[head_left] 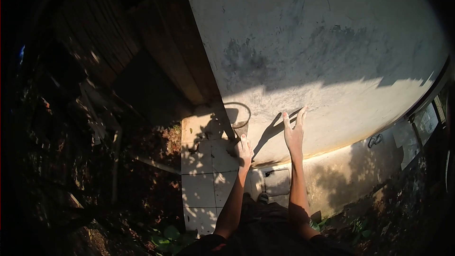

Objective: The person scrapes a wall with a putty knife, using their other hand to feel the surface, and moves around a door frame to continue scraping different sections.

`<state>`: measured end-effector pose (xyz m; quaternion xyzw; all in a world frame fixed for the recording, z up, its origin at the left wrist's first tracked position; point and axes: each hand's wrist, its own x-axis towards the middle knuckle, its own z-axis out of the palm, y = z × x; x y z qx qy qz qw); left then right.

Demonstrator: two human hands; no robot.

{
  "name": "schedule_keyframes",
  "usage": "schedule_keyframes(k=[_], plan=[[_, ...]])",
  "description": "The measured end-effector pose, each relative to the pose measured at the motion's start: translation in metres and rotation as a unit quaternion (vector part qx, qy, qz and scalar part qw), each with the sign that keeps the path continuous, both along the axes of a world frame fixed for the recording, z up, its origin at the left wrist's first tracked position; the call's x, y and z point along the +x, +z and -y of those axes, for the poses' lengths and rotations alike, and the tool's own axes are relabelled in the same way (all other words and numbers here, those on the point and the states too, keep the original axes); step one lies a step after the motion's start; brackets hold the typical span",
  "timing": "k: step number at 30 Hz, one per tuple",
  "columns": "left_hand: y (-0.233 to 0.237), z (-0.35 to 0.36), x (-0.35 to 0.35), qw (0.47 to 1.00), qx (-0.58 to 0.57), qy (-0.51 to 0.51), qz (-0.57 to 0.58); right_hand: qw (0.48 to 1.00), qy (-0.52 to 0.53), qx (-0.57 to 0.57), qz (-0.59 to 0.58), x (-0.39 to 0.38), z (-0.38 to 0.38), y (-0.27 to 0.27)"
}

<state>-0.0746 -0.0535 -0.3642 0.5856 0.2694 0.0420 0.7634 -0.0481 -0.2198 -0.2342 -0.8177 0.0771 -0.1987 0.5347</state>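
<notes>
My right hand reaches up to the white wall, its fingers spread apart with nothing visible between them. Pale dust shows on the fingers, and the fingertips are close to the sunlit part of the wall. Lower and to the left, my left hand is closed near the wall's corner, thumb side up. Just beyond it is a thin dark hoop with a grey patch inside and below. I cannot tell what the left fingers hold. Shadows of the right hand and arm slant across the wall.
Grey, scuffed patches mark the shaded upper wall. Pale tiles lie left of my feet, with a square cover by the wall's base. Dark boards stand at the left. Leaves and plants edge the ground.
</notes>
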Motion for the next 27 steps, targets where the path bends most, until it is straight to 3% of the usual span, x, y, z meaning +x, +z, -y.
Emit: schedule_keyframes(k=[1,3,4,5,6,7,8,10,12,13,16,18,23,27], plan=[[0.011,-0.006,0.003,1.0,0.001,-0.008,-0.003,1.0,0.001,-0.005,-0.014,-0.003,0.002,0.0],[0.067,-0.02,0.016,0.977,-0.076,-0.114,0.166,1.0,-0.002,-0.002,-0.017,-0.005,0.002,0.002],[0.083,-0.015,0.024,0.977,-0.079,-0.116,0.163,1.0,0.005,0.001,-0.015,-0.005,0.002,0.002],[0.097,-0.011,0.033,0.964,0.065,-0.006,0.257,1.0,0.005,-0.001,-0.006,-0.004,0.002,0.002],[0.103,-0.008,0.038,0.911,0.208,0.106,0.34,1.0,0.007,-0.003,-0.006,-0.004,0.002,0.003],[0.094,0.0,0.036,0.903,0.21,0.117,0.357,1.0,0.006,0.001,-0.011,-0.005,0.002,0.002],[0.094,0.002,0.025,0.902,0.21,0.12,0.357,1.0,0.004,0.005,-0.014,-0.005,0.001,0.003],[0.094,0.007,-0.005,0.982,0.003,-0.015,0.189,1.0,0.005,-0.004,-0.005,-0.002,0.002,-0.002],[0.013,0.006,-0.012,0.994,-0.03,-0.03,0.1,1.0,0.002,-0.011,-0.004,-0.004,0.002,-0.004],[-0.027,-0.003,-0.01,0.991,-0.026,-0.041,0.121,1.0,0.004,-0.003,-0.013,-0.008,0.001,-0.003],[0.04,0.013,-0.006,0.997,-0.057,-0.008,0.053,1.0,0.009,0.003,-0.026,-0.005,0.004,0.003],[-0.009,-0.006,0.017,0.989,-0.115,-0.016,0.091,0.999,0.017,0.002,-0.042,-0.008,0.004,0.0],[0.04,0.007,0.014,0.966,-0.093,-0.021,0.24,0.999,0.036,0.005,0.0,-0.003,0.009,-0.008],[0.008,0.01,-0.022,0.985,0.007,0.011,0.17,1.0,0.023,0.016,-0.011,-0.007,0.002,0.007]])
